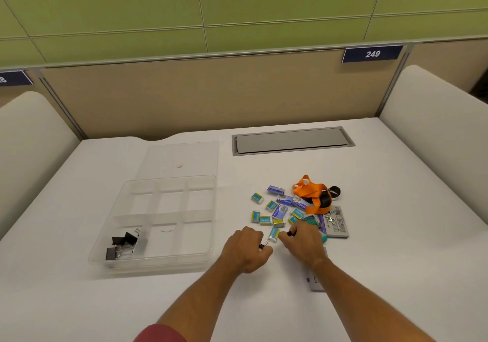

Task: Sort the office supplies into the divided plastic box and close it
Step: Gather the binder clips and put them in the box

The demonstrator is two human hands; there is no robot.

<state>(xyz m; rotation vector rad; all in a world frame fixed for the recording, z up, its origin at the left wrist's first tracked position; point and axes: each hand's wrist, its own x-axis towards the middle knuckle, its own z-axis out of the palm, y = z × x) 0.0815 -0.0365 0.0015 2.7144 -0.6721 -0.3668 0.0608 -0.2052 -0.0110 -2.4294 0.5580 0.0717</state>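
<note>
on the white desk [369, 236], just right of the clear divided box [163, 225], both hands work at the near edge of a scatter of small supplies. the left hand [247, 249] is curled into a loose fist with a small black binder clip [262, 246] pinched at its fingertips; the clip's wire handle pokes out toward a teal-and-yellow eraser [273, 234] that lies just beyond the knuckles, between the two hands. the right hand [303, 241] is curled too, thumb and forefinger closed on something small and dark [290, 233] at their tips; what it is cannot be told.

the box sits open, its clear lid [182, 159] lying flat on the desk behind it. of its compartments, only the near-left one holds anything: a few black binder clips [122, 246] heaped together. the other cells show bare plastic.

beyond the hands the pile spreads out: more teal-and-yellow erasers [257, 198], blue staple boxes [276, 190] among them, and farther right an orange lanyard [311, 191] bunched over a black strap. near the right hand's far side lie a grey card-like packet [339, 222] and something teal, partly hidden by the hand. a grey object [315, 282] with dark lettering shows under the right forearm. a grey cable hatch [293, 141] is set into the desk at the back.
</note>
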